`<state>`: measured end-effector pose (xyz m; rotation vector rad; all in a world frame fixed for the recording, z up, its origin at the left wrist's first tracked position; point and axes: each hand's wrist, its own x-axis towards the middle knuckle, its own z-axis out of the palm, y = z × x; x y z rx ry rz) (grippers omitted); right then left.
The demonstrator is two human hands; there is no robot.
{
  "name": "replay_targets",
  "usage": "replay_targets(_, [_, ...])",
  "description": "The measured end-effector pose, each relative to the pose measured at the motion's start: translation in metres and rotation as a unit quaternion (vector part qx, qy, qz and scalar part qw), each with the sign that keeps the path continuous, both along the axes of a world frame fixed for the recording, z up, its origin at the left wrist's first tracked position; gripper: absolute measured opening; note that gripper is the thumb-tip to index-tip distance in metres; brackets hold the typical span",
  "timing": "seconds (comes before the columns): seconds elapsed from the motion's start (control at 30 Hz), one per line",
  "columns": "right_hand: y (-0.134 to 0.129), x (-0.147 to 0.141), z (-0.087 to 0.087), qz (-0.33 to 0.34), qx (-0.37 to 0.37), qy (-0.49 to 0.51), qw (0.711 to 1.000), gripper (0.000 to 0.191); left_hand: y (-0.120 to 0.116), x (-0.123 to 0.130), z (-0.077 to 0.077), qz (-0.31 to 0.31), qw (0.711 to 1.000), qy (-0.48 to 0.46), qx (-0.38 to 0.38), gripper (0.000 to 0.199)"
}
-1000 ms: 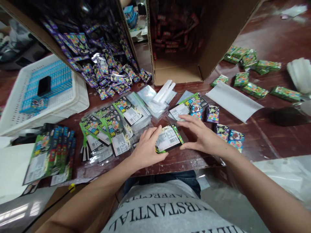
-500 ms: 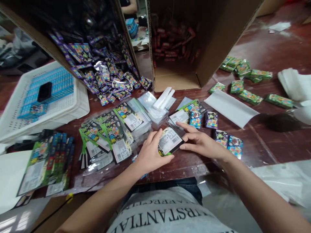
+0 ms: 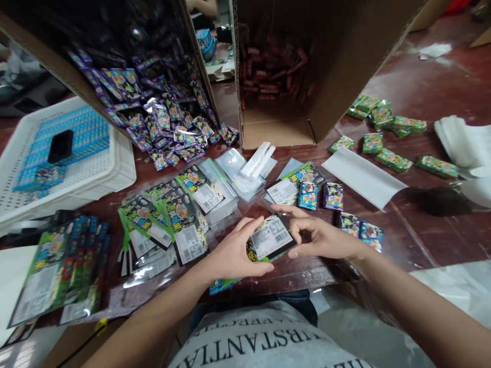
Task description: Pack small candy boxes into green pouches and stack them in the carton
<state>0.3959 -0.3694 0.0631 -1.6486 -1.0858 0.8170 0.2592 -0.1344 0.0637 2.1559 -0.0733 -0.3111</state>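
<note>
My left hand (image 3: 237, 251) grips the left side of a printed plastic bag (image 3: 273, 236), black, green and yellow with a white barcode label, thumb along its near edge. At the bag's right end, my right hand (image 3: 322, 234) pinches the edge with bent index finger and thumb. Another printed bag (image 3: 283, 190) lies just beyond. Beside it stand a small blue box (image 3: 308, 195) and a purple box (image 3: 333, 196), with two more boxes nearer my right forearm. A blue and green packet (image 3: 222, 285) shows partly from under my left wrist.
Printed bags (image 3: 187, 245) lie fanned out at left, near filled bags (image 3: 69, 271). Behind stand a carton of purple packets (image 3: 164, 117) and a carton (image 3: 278, 134) of red packets. A white basket (image 3: 125, 163) holds blue boxes and a phone. Green packs (image 3: 393, 159) lie right.
The printed bag has shifted slightly nearer to me and tilted. My right index finger has bent in at its right edge. More of the blue and green packet shows below my left wrist.
</note>
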Motion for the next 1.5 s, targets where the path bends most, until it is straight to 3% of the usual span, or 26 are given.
replay_targets(0.07, [-0.002, -0.004, -0.005, -0.07, -0.004, -0.033, 0.997, 0.032, -0.002, 0.0, -0.002, 0.036, 0.999, -0.003, 0.016, 0.098])
replay_targets(0.17, [-0.001, -0.014, -0.02, -0.216, -0.018, -0.095, 0.972, 0.025, -0.011, 0.002, -0.01, 0.142, 0.987, -0.014, 0.069, 0.097])
replay_targets(0.27, [0.008, -0.029, -0.039, -0.311, -0.01, 0.007, 0.95, 0.04, -0.024, 0.007, -0.021, 0.204, 0.974, -0.031, 0.093, 0.101])
replay_targets(0.37, [0.024, -0.039, -0.052, -0.3, -0.023, 0.131, 0.945, 0.064, -0.026, 0.009, -0.022, 0.199, 0.977, -0.044, 0.071, 0.087])
replay_targets(0.43, [0.033, -0.038, -0.055, -0.293, -0.037, 0.166, 0.941, 0.066, -0.015, 0.0, -0.013, 0.179, 0.98, -0.059, 0.059, 0.068])
replay_targets(0.5, [0.039, -0.032, -0.055, -0.286, -0.045, 0.198, 0.937, 0.065, 0.005, -0.022, 0.0, 0.121, 0.987, -0.08, 0.07, 0.061])
replay_targets(0.6, [0.04, -0.023, -0.052, -0.266, -0.051, 0.229, 0.935, 0.066, 0.038, -0.066, 0.009, -0.011, 0.989, -0.081, 0.124, 0.078])
replay_targets(0.63, [0.039, -0.022, -0.051, -0.26, -0.052, 0.234, 0.935, 0.065, 0.046, -0.079, 0.007, -0.028, 0.987, -0.07, 0.144, 0.085])
replay_targets(0.77, [0.04, -0.025, -0.046, -0.215, -0.044, 0.251, 0.943, 0.061, 0.05, -0.103, -0.015, 0.024, 0.982, -0.062, 0.176, 0.093])
replay_targets(0.87, [0.04, -0.028, -0.041, -0.18, -0.031, 0.251, 0.951, 0.058, 0.033, -0.101, -0.021, 0.058, 0.985, -0.083, 0.14, 0.093])
replay_targets(0.97, [0.037, -0.03, -0.032, -0.15, -0.045, 0.244, 0.957, 0.056, 0.021, -0.102, -0.011, 0.075, 0.994, -0.046, 0.065, 0.112])
replay_targets(1.07, [0.038, -0.036, -0.025, -0.081, -0.063, 0.254, 0.962, 0.051, 0.019, -0.102, -0.004, 0.062, 0.995, 0.033, -0.073, 0.131])
replay_targets(1.13, [0.044, -0.045, -0.023, -0.057, -0.053, 0.259, 0.963, 0.055, 0.02, -0.093, -0.007, 0.1, 0.975, 0.053, -0.189, 0.119])
replay_targets(1.2, [0.052, -0.058, -0.024, -0.101, -0.02, 0.254, 0.962, 0.062, 0.019, -0.076, -0.013, 0.192, 0.946, 0.033, -0.26, 0.09])
replay_targets(1.3, [0.06, -0.076, -0.028, -0.228, 0.038, 0.242, 0.942, 0.06, 0.017, -0.05, -0.02, 0.284, 0.92, 0.002, -0.269, 0.056])
replay_targets(1.37, [0.06, -0.084, -0.031, -0.264, 0.048, 0.239, 0.933, 0.052, 0.015, -0.04, -0.02, 0.277, 0.922, 0.011, -0.271, 0.051])
replay_targets(1.5, [0.053, -0.085, -0.034, -0.255, 0.037, 0.249, 0.934, 0.037, 0.017, -0.039, -0.017, 0.236, 0.931, 0.047, -0.275, 0.059])
